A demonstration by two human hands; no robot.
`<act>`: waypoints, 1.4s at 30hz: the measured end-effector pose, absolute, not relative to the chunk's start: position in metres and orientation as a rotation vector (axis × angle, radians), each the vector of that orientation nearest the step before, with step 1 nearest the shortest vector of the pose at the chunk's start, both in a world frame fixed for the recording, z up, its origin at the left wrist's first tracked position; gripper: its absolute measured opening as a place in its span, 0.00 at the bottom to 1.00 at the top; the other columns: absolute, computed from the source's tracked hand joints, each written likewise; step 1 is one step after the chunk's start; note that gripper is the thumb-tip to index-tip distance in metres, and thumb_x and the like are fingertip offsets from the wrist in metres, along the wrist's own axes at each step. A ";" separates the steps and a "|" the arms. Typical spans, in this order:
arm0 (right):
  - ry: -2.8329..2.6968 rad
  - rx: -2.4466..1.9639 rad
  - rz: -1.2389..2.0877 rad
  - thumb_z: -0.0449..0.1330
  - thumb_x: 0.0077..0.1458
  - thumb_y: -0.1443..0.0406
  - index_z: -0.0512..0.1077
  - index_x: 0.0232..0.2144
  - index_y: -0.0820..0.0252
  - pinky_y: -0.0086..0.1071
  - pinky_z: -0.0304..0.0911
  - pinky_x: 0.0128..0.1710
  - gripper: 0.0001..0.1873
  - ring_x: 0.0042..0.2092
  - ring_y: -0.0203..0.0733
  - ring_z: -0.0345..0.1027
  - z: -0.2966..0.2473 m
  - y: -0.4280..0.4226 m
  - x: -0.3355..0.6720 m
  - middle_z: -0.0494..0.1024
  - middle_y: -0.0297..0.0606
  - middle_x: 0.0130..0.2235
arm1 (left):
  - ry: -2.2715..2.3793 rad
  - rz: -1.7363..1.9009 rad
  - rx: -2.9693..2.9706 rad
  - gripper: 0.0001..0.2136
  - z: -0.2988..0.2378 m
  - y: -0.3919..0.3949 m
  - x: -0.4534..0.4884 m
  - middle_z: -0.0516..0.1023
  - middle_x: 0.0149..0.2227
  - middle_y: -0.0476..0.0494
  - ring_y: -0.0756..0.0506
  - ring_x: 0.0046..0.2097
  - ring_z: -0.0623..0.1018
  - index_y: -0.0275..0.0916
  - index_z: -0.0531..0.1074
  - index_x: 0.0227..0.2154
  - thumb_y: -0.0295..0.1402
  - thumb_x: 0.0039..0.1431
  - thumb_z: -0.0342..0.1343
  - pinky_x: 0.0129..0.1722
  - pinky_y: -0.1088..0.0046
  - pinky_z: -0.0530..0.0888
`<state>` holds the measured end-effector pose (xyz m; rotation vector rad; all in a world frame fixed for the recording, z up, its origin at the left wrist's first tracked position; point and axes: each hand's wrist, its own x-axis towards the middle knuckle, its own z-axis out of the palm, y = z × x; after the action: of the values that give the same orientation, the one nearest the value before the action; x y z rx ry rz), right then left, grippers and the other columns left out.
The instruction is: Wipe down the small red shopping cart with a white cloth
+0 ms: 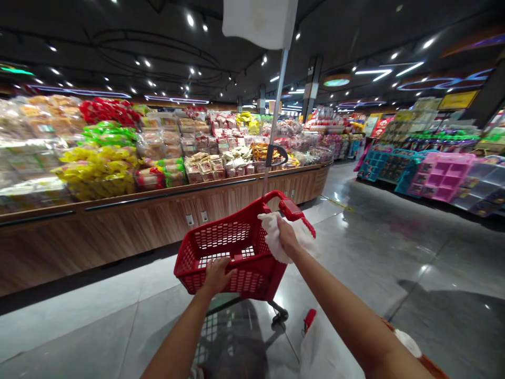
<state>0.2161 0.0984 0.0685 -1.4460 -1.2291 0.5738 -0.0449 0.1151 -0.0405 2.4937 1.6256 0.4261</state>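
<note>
Supermarket floor [374, 252], one red cart [276, 279] centre, wood-fronted display [150, 226] behind.
Right hand [287, 238] clamped on white cloth [272, 237] by cart handle [292, 209]; left hand [216, 276] hooked over cart's near side. I'd brace left (cart may roll), press cloth flat. Count: two hands, one cloth, one cart.

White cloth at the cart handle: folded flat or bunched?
Bunched: the white cloth shows ruffled edges and uneven creases around the right hand, at the handle end of the red cart.
</note>
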 end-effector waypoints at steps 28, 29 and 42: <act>-2.457 -1.932 -0.400 0.59 0.55 0.52 0.68 0.52 0.52 0.39 0.54 0.42 0.24 0.42 0.50 0.69 0.057 0.044 0.254 0.77 0.45 0.42 | 1.726 0.375 2.525 0.15 -0.043 0.106 -0.034 0.75 0.44 0.44 0.42 0.47 0.71 0.42 0.70 0.39 0.41 0.67 0.40 0.49 0.61 0.61; -2.413 -1.933 -0.425 0.59 0.55 0.53 0.70 0.50 0.53 0.39 0.54 0.42 0.22 0.42 0.50 0.69 0.052 0.044 0.245 0.76 0.45 0.42 | 1.739 0.364 2.523 0.15 -0.042 0.107 -0.033 0.75 0.44 0.44 0.42 0.47 0.71 0.42 0.70 0.39 0.40 0.67 0.39 0.49 0.61 0.61; -2.316 -1.863 -0.549 0.60 0.51 0.47 0.69 0.51 0.50 0.61 0.41 0.54 0.27 0.59 0.66 0.50 0.050 0.033 0.268 0.66 0.49 0.57 | 1.606 0.287 2.586 0.15 -0.038 0.114 -0.052 0.76 0.41 0.44 0.42 0.44 0.73 0.42 0.71 0.39 0.41 0.67 0.41 0.43 0.67 0.63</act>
<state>0.2684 0.0327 0.0498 -1.8625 -2.3161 -0.5489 -0.0519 0.1143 -0.0382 2.5862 1.6062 0.2865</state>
